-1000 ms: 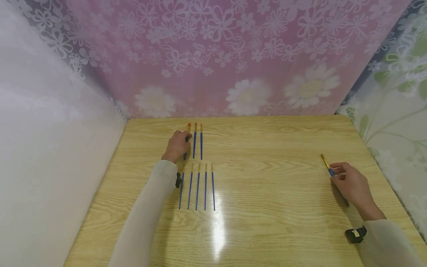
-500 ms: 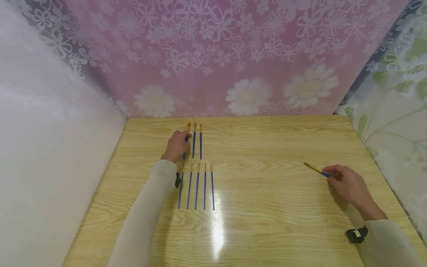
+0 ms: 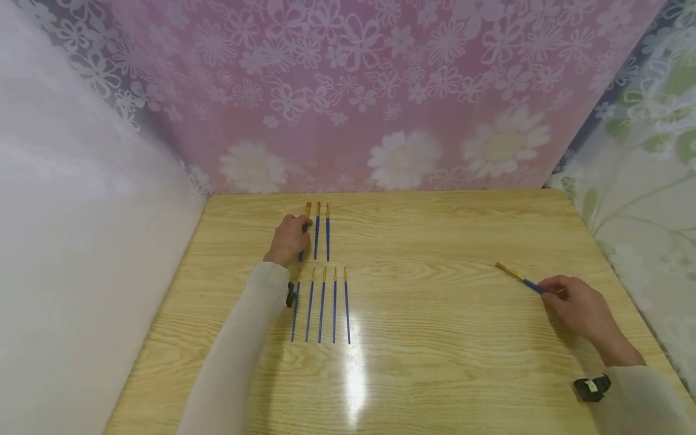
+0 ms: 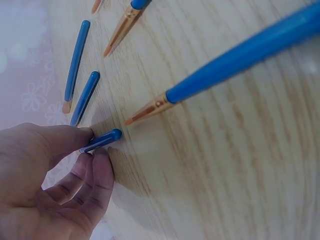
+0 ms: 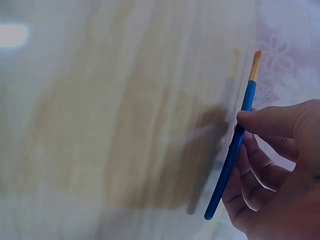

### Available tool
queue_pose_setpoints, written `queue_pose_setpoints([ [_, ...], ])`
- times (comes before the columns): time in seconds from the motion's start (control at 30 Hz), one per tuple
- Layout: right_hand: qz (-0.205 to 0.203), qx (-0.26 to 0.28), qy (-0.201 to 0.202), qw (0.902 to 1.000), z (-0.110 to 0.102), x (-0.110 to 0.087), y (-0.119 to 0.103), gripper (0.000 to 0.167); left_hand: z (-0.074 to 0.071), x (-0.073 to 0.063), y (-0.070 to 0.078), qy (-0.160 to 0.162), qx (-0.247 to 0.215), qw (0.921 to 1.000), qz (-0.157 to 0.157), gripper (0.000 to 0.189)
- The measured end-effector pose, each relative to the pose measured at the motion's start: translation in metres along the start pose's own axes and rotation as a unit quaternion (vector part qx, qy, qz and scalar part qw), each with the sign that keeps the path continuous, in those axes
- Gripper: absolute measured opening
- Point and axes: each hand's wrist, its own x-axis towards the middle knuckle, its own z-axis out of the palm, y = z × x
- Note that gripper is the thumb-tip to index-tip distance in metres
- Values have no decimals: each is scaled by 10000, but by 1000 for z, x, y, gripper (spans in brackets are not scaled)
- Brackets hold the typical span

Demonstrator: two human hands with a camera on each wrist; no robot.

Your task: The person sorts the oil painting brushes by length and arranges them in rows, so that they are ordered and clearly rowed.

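Note:
My left hand (image 3: 290, 238) pinches the blue handle of the leftmost paintbrush (image 3: 308, 208) in the back row; its orange bristles point to the back wall. In the left wrist view the thumb and fingers meet round that handle near its rounded end. Beside it lie two more paintbrushes, one in the middle (image 3: 317, 238) and one at the right (image 3: 328, 240). Over at the right, my right hand (image 3: 582, 307) holds another paintbrush (image 5: 229, 155) between thumb and fingers, its bristles pointing to the back left in the head view. A shadow under it falls on the tabletop.
In front of the back row, several thin blue paintbrushes (image 3: 321, 311) lie side by side on the wooden table (image 3: 424, 344). A pink flowered wall covering (image 3: 337, 90) rises at the back edge. A white wall (image 3: 81, 211) borders the left side.
The brush in my right hand has swung its bristles to the left, and that hand has shifted slightly right and nearer the front. My left hand has stayed on its brush.

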Motion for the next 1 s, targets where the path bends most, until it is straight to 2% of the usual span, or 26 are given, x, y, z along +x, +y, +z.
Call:
queue_pose_setpoints([
  [0.3, 159, 259, 147, 9994, 14, 13, -43, 23, -1, -2, -1, 56, 37, 10000, 55, 38],
  [0.7, 38, 833, -200, 9963, 39, 45, -106, 32, -1, -2, 0, -13, -23, 10000, 16, 39],
  [1.0, -16, 1046, -379, 9938, 57, 61, -135, 30, -1, -2, 0, -16, -2, 10000, -26, 39],
])
